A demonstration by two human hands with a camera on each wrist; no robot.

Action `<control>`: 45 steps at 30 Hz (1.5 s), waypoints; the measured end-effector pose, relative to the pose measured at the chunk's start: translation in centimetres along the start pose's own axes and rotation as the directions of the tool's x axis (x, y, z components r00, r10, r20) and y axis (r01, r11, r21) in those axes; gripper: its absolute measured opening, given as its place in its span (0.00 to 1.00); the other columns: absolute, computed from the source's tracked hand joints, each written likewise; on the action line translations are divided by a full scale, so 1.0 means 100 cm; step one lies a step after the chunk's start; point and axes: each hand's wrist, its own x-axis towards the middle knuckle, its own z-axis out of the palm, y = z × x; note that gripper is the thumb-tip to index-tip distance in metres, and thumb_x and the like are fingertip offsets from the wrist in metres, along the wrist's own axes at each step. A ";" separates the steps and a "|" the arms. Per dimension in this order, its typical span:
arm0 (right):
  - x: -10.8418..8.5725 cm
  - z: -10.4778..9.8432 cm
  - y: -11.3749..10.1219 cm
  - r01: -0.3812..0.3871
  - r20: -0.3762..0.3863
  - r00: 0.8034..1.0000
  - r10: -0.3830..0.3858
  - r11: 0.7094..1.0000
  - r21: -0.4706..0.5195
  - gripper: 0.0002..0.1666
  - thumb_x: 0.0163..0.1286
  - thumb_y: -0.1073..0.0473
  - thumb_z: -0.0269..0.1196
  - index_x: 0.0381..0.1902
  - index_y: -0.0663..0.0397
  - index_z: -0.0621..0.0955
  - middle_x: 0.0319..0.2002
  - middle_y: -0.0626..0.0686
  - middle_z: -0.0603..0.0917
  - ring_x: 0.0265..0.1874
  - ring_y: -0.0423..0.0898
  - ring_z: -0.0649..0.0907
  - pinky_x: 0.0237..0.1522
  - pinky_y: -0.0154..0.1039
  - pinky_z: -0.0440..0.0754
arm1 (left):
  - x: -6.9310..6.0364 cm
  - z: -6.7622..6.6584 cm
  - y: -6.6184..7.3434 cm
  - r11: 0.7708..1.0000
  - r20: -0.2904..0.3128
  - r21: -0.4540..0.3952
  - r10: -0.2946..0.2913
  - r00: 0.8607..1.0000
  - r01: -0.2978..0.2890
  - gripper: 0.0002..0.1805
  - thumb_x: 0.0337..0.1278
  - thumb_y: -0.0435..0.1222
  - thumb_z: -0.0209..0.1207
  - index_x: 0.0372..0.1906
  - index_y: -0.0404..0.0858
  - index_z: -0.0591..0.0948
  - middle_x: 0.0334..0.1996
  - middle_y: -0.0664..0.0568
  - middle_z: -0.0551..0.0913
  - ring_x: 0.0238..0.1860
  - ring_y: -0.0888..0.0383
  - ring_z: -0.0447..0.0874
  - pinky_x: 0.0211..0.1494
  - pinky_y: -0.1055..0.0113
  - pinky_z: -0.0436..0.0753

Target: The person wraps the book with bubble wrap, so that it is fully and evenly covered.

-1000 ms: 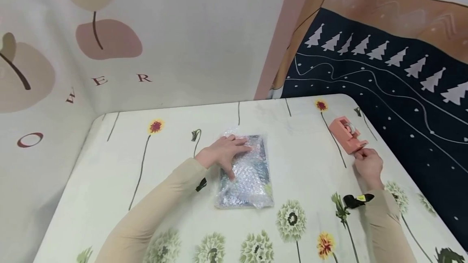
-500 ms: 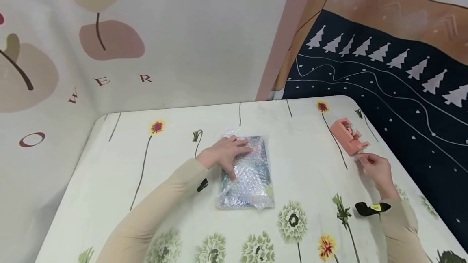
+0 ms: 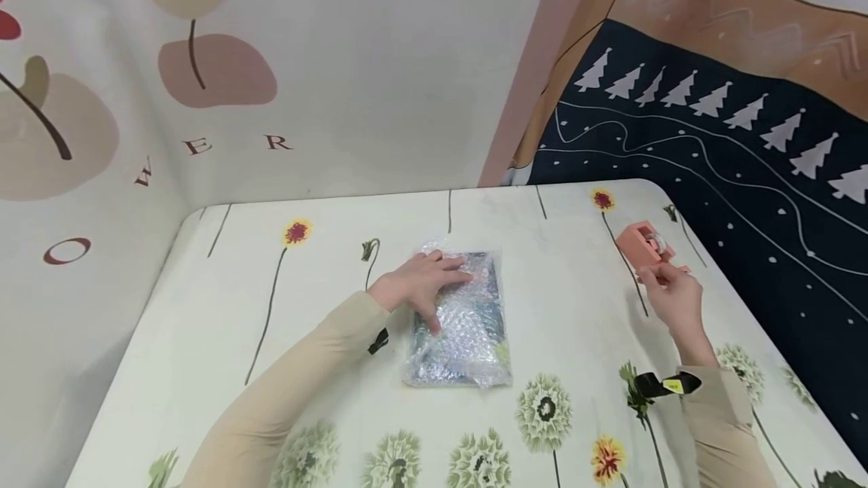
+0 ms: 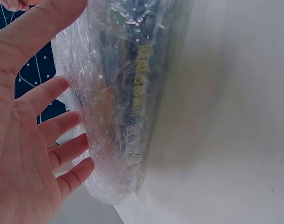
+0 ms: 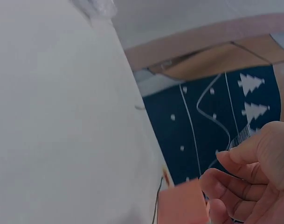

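A flat book wrapped in bubble wrap [image 3: 468, 345] lies on the table, with yellow lettering showing through the wrap along one side [image 4: 142, 79]. My left hand [image 3: 420, 281] rests on its upper left part, fingers spread; in the left wrist view the hand [image 4: 25, 135] touches the wrap with straight fingers. At the right of the table stands a coral-pink tape dispenser [image 3: 632, 247] with a roll in it. My right hand [image 3: 678, 300] is at its near end and covers part of it. Between thumb and forefinger it pinches a strip of clear tape [image 5: 240, 136].
A white cloth with printed flowers covers the table [image 3: 556, 307]. Behind stands a pale curtain with printed letters [image 3: 380, 81], and at the right a dark blue cloth with white trees [image 3: 732, 164]. Each sleeve has a black strap; one is at the right cuff [image 3: 667, 385].
My right hand first drew away from the dispenser toward the near right, then came back up and left, over its near end. My left hand and the wrapped book stayed still.
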 end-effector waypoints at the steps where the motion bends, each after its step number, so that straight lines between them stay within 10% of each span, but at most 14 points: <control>1: 0.002 0.004 0.001 0.016 -0.003 1.000 -0.016 1.000 0.015 0.12 0.65 0.60 0.57 0.28 0.63 0.82 0.22 0.55 0.84 0.23 0.42 0.77 0.13 0.38 0.69 | 0.000 0.000 0.000 1.000 0.000 0.001 -0.001 1.000 0.001 0.60 0.22 0.60 0.74 0.71 0.55 0.59 0.73 0.52 0.52 0.66 0.50 0.57 0.65 0.49 0.61; 10: 0.028 0.059 0.053 0.199 -0.015 0.980 -0.199 0.970 0.141 0.11 0.68 0.51 0.57 0.31 0.49 0.82 0.21 0.41 0.83 0.19 0.29 0.80 0.18 0.23 0.75 | 0.000 0.001 0.000 1.000 -0.005 0.000 0.000 1.000 0.000 0.61 0.21 0.61 0.73 0.71 0.55 0.59 0.73 0.53 0.51 0.65 0.50 0.57 0.66 0.49 0.61; 17: 0.004 0.043 -0.064 0.258 0.072 0.956 -0.284 0.932 0.255 0.07 0.64 0.66 0.59 0.28 0.66 0.81 0.19 0.57 0.83 0.16 0.36 0.81 0.18 0.22 0.73 | 0.000 0.002 -0.001 1.000 -0.013 0.004 0.003 1.000 -0.003 0.61 0.22 0.61 0.73 0.72 0.55 0.59 0.73 0.53 0.51 0.64 0.51 0.58 0.65 0.49 0.63; 23: -0.010 0.056 -0.109 0.346 0.125 0.920 -0.372 0.919 0.189 0.05 0.62 0.71 0.60 0.27 0.67 0.81 0.19 0.58 0.84 0.17 0.46 0.82 0.20 0.20 0.72 | 0.001 0.004 -0.003 1.000 -0.021 0.000 0.007 1.000 -0.007 0.61 0.21 0.61 0.73 0.71 0.55 0.59 0.73 0.53 0.52 0.62 0.52 0.60 0.63 0.50 0.64; 41: -0.039 0.117 -0.149 0.652 0.279 0.690 -0.667 0.741 0.160 0.08 0.53 0.73 0.63 0.22 0.58 0.77 0.18 0.52 0.82 0.17 0.43 0.81 0.22 0.34 0.80 | 0.002 0.006 -0.004 1.000 -0.038 -0.013 -0.012 0.999 0.012 0.60 0.19 0.61 0.74 0.70 0.54 0.62 0.73 0.54 0.54 0.60 0.54 0.61 0.59 0.55 0.68; 45: -0.043 0.125 -0.153 0.730 0.342 0.610 -0.715 0.674 0.110 0.08 0.52 0.71 0.64 0.21 0.56 0.76 0.16 0.48 0.80 0.14 0.40 0.77 0.18 0.29 0.75 | 0.002 0.006 -0.004 1.000 -0.042 -0.018 -0.008 0.999 0.007 0.61 0.18 0.61 0.74 0.70 0.53 0.62 0.72 0.54 0.54 0.61 0.53 0.61 0.60 0.53 0.67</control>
